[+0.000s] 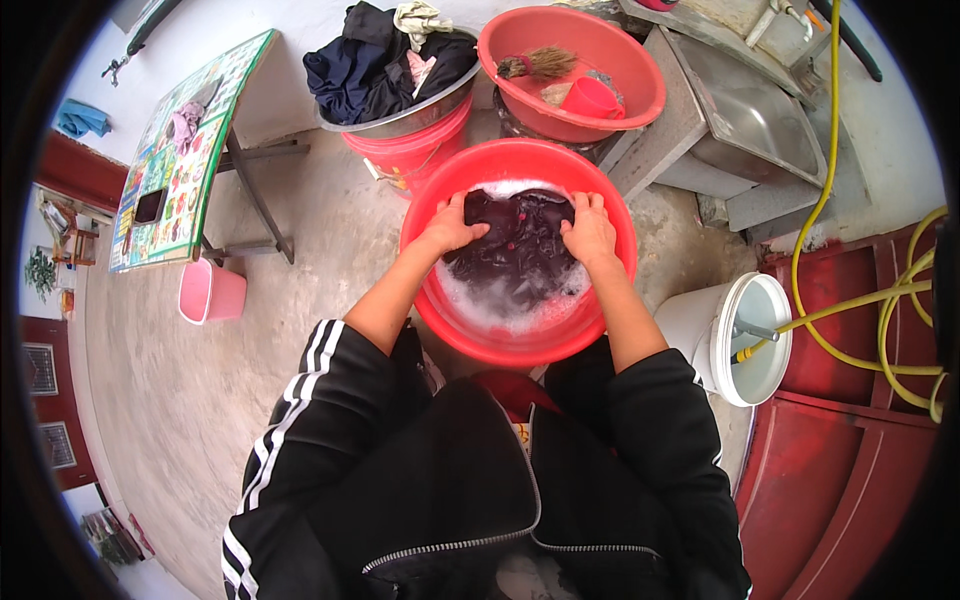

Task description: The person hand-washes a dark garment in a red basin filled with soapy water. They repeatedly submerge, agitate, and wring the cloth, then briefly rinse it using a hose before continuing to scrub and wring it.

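A large red plastic basin [622, 275] stands in front of me with sudsy water in it. Inside lies a dark, wet garment [515, 245], bunched up, with small reddish spots and white foam around it. My left hand [455, 224] grips its upper left edge, thumb bent inward over the cloth. On the opposite side my right hand [589, 230] holds the garment's upper right edge, fingers pointing away from me. Some fingertips are hidden by the cloth. Both forearms reach over the basin's near rim.
Beyond the basin, a metal bowl of dark clothes [385, 120] sits on a red bucket [415, 160]. Beside it, another red basin [640, 92] holds a brush [545, 63] and pink scoop [592, 98]. At right are a white bucket [690, 320], yellow hose [800, 240] and sink [765, 120]; left, a table [215, 130].
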Motion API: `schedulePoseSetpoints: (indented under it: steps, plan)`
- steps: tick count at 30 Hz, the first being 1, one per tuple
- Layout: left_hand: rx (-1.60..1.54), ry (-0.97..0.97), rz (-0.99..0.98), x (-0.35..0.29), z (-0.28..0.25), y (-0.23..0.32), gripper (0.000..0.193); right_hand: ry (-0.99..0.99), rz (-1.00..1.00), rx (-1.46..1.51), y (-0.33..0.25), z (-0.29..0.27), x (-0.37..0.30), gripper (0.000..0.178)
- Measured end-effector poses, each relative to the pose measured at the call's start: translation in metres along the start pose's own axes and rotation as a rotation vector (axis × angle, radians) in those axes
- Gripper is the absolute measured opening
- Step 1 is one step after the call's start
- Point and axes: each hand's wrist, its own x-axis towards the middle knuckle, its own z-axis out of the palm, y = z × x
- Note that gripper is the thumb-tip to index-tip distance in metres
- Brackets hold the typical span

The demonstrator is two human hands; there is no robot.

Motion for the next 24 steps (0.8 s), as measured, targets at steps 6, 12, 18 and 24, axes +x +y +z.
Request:
schedulePoseSetpoints:
  steps: [6, 12, 18, 24]
  plan:
    - [0.345, -0.158, 0.306, -0.030, -0.002, 0.016, 0.038, -0.446, -0.010, 0.051, -0.018, -0.003, -0.008, 0.032]
    - [0.639, -0.217, 0.381, -0.036, 0.030, 0.015, 0.029, -0.485, -0.291, -0.145, -0.031, 0.035, -0.034, 0.024]
    - [0.044, -0.042, 0.090, -0.010, 0.033, 0.008, 0.016, -0.384, -0.090, 0.138, -0.018, 0.021, -0.020, 0.013]
    - [-0.363, -0.085, -0.080, 0.008, 0.014, -0.004, 0.027, -0.346, 0.514, 1.480, -0.004, 0.003, 0.002, 0.005]
